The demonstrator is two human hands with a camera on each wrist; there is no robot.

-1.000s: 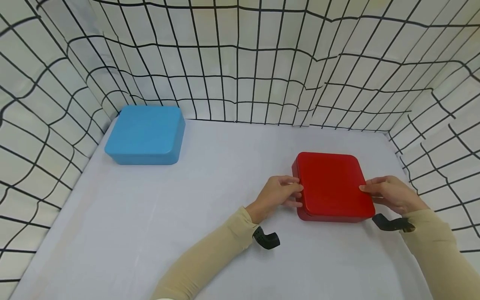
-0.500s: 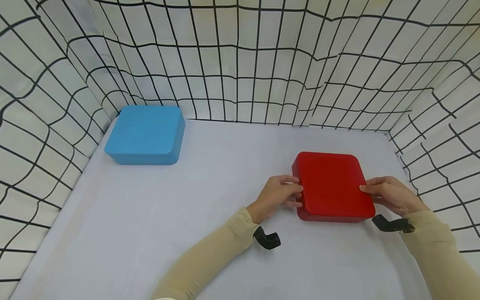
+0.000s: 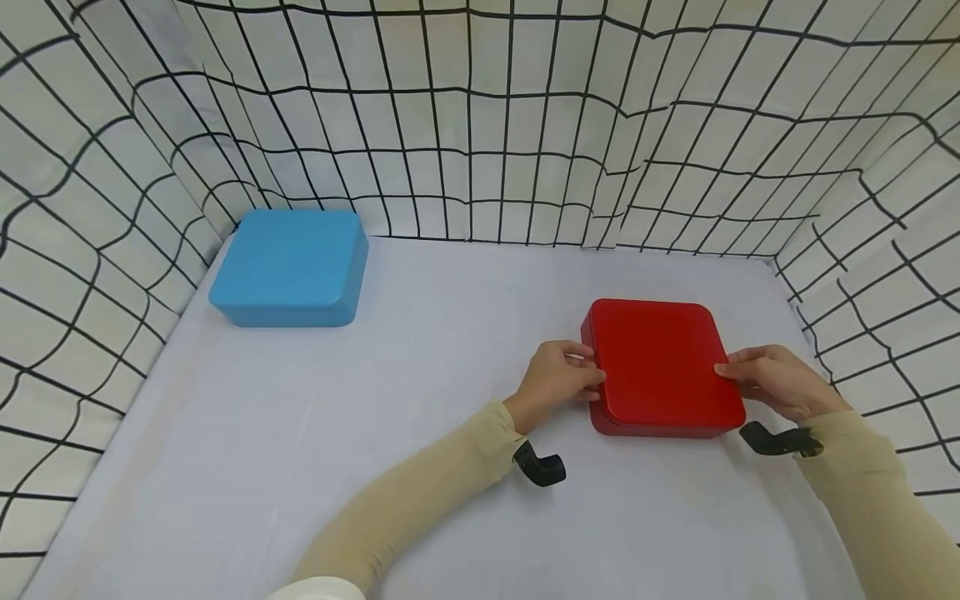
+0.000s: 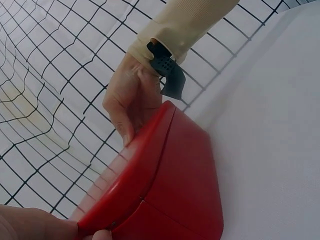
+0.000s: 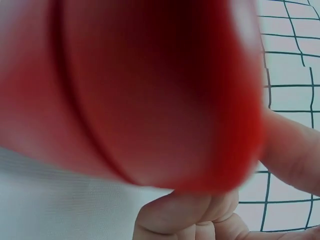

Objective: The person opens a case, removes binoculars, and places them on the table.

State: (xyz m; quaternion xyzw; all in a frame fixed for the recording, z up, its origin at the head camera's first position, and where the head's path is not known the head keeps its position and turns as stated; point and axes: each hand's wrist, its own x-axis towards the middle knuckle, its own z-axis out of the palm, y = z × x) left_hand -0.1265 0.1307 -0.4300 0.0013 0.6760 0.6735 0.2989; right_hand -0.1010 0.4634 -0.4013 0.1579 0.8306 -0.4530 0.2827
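A square red box [image 3: 660,358] with rounded corners lies on the white table at the right of the head view. My left hand [image 3: 558,379] is at its left side, thumb at the top edge and fingers against the side. Across from it, my right hand [image 3: 783,382] grips the right edge, its thumb on top and other fingers lower down. The left wrist view shows a thin seam running along the red box [image 4: 185,170], with the right hand [image 4: 132,97] beyond. Close up and blurred, the box [image 5: 150,100] hides part of the right fingers.
A blue box [image 3: 292,262] sits at the table's back left corner. Pale walls with a black grid [image 3: 472,125] enclose the white table [image 3: 420,358] at the back and sides. Black curved pieces [image 3: 540,465] stick out from both wrists.
The left hand has shifted slightly up and right along the box's side, and its fingers sit closer together. The head view has moved a little. The right hand keeps its place on the box.
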